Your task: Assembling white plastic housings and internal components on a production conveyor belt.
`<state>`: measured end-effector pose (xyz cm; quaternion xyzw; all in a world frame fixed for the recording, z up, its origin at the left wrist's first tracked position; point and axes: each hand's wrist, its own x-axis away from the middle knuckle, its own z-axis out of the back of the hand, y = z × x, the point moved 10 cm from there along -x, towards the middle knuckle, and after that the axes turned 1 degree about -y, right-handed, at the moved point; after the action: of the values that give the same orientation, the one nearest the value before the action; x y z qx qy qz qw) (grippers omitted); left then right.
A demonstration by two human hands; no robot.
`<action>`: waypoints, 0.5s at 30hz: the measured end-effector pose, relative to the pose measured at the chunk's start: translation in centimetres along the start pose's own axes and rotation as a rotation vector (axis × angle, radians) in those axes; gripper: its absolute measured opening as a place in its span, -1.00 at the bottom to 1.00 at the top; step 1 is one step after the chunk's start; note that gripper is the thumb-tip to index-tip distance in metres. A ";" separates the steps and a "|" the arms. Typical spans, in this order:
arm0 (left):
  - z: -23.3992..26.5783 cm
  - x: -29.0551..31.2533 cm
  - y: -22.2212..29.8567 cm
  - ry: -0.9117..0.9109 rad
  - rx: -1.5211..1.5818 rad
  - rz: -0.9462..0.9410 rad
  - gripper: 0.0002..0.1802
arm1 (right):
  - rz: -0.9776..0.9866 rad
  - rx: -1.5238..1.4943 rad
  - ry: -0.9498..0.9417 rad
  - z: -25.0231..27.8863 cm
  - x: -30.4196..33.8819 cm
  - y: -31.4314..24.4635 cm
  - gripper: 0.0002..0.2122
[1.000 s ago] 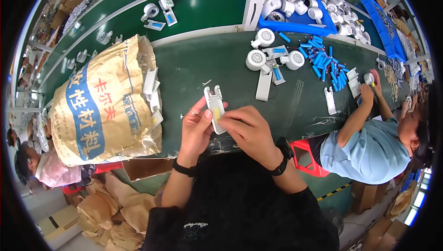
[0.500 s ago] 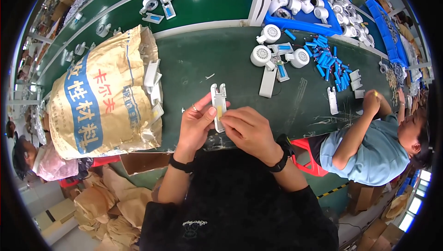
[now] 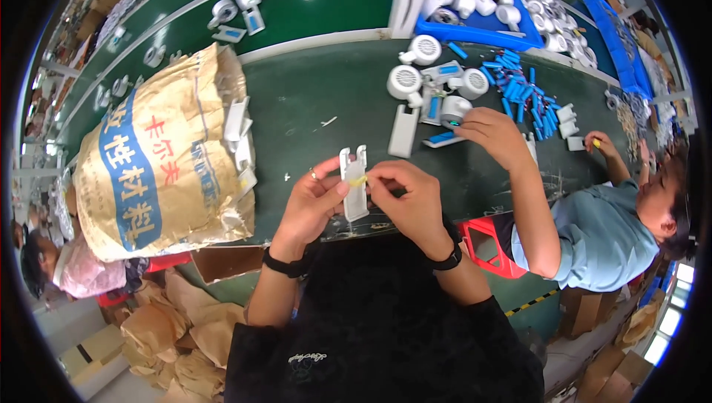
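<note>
Head view: left hand [image 3: 310, 201] pinches a white case [image 3: 357, 204] over the near edge of the green bench [image 3: 311, 91]; right hand [image 3: 409, 194] pinches a yellow strip [image 3: 357, 181] across it. Peeling, seemingly; next calls for firm left hold, gentle right pull.

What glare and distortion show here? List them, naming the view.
Head view: the lens bends the white rail, corners black; head view: the lower-right windows wash out and a pale streak glares on the green belt; head view: the white casing in the left hand reads clearly.

Black shirt [image 3: 386, 329] (2 dark wristbands [image 3: 285, 263])
</note>
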<state>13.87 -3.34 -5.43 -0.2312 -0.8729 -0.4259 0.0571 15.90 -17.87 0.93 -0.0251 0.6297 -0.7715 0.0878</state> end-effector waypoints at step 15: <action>-16.1 -16.5 -16.5 -0.098 -0.904 0.100 -0.49 | 0.093 -0.081 0.394 12.7 10.8 1.1 -0.87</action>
<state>19.42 -30.37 -12.00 -0.2947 -0.5889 -0.7493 -0.0701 7.27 -32.20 1.66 0.1519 0.6658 -0.7305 -0.0029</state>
